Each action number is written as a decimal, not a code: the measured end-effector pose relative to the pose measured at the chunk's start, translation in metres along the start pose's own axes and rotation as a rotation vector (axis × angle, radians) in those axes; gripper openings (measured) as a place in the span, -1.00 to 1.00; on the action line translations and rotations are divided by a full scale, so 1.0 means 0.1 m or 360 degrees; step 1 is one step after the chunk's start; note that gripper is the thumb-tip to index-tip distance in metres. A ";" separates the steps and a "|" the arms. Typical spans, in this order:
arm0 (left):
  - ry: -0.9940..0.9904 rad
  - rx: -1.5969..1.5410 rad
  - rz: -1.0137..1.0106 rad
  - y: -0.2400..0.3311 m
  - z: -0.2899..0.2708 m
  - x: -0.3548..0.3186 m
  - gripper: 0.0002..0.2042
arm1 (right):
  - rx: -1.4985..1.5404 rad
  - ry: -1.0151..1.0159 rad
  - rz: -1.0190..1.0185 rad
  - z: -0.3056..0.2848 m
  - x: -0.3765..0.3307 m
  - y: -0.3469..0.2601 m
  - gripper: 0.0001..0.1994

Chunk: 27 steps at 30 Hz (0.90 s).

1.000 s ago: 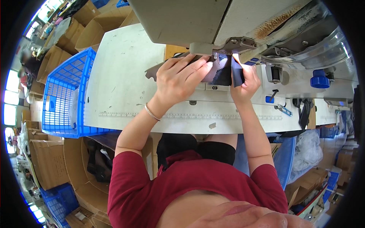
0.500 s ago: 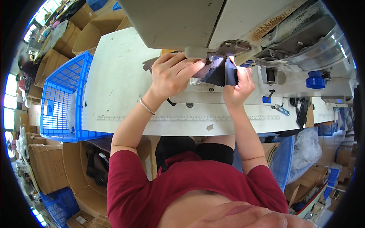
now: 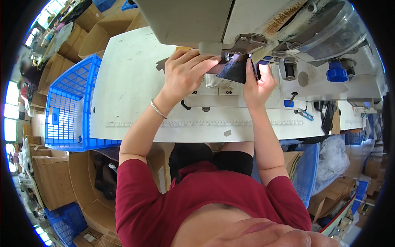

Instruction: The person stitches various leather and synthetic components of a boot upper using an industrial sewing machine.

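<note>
A dark fabric piece [image 3: 233, 72], with a paler purple-grey strip along its left part, lies under the head of a sewing machine [image 3: 189, 22]. My left hand [image 3: 183, 74] presses and grips the strip's left end, its fingers close together and partly hidden beneath the machine head. At the fabric's right end, my right hand [image 3: 260, 84] pinches a folded edge between thumb and fingers. The needle area sits between my hands, mostly covered by the machine's metal parts. A bracelet [image 3: 158, 109] circles my left wrist.
A white table [image 3: 131, 90] carries a printed ruler [image 3: 173, 123] along its near side. At the left stands a blue plastic basket [image 3: 68, 111]. Right of my right hand are a blue knob [image 3: 337, 72] and a blue cutter [image 3: 305, 115]. A cardboard box [image 3: 88, 181] sits below the table.
My right hand has turned its end of the fabric, and the folded flap that showed broadly now appears nearly edge-on. My left hand keeps its hold on the strip. The view has shifted slightly.
</note>
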<state>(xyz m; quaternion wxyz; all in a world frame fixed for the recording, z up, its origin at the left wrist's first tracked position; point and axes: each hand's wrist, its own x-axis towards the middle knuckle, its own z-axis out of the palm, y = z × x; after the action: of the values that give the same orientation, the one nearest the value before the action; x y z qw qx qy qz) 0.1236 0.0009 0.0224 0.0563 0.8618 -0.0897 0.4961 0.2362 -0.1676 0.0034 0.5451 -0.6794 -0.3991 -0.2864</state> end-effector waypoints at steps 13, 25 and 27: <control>-0.1728 -0.1167 -0.1665 -0.43 -0.21 0.40 -0.41 | 0.0577 -0.0166 0.0242 0.11 0.00 0.47 -0.68; 0.0114 -0.1742 -0.2095 -0.28 -0.40 -0.41 -0.39 | 0.0374 -0.0257 0.0911 -0.07 -0.06 0.57 -0.71; 0.0239 -0.1577 -0.2072 -0.03 -0.67 -0.52 -0.36 | 0.0604 -0.0334 0.0972 -0.24 -0.58 0.25 -0.69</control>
<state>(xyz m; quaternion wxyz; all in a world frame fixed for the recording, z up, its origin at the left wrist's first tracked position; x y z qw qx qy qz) 0.0420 0.0211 0.0107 0.7127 0.5811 0.2234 0.3232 0.2287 -0.2066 -0.0516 0.6779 -0.6795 -0.2777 0.0396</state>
